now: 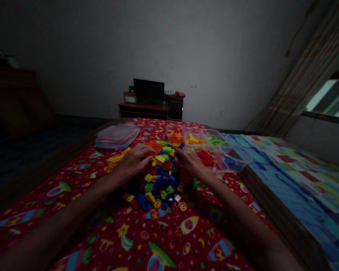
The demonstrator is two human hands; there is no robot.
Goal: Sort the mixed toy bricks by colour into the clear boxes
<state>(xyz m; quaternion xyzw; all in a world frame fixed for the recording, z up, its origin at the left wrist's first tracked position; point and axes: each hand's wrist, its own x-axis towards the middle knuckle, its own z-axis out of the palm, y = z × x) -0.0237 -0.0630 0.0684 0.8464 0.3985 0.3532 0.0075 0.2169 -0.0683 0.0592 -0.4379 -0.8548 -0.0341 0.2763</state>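
A heaped pile of toy building bricks (162, 182) in blue, yellow, green, red and orange lies between my two hands. My left hand (137, 159) is over the pile's left side, thumb and fingers apart, close to orange pieces (152, 145). On the right side, my right hand (188, 161) has its fingers bent together, and a blue brick (181, 146) shows at their tips. Just beyond that hand stands a clear divided box (223, 172). Orange, yellow, green and red bricks lie in separate compartments. Dim light hides the exact contact at both sets of fingertips.
A clear round-cornered tub (244, 165) with blue bricks stands at the box's right. Stacked clear lids (117, 136) lie at the far left of the red patterned cloth (158, 241). A bed (299, 180) adjoins the right side; a monitor (148, 91) stands by the wall.
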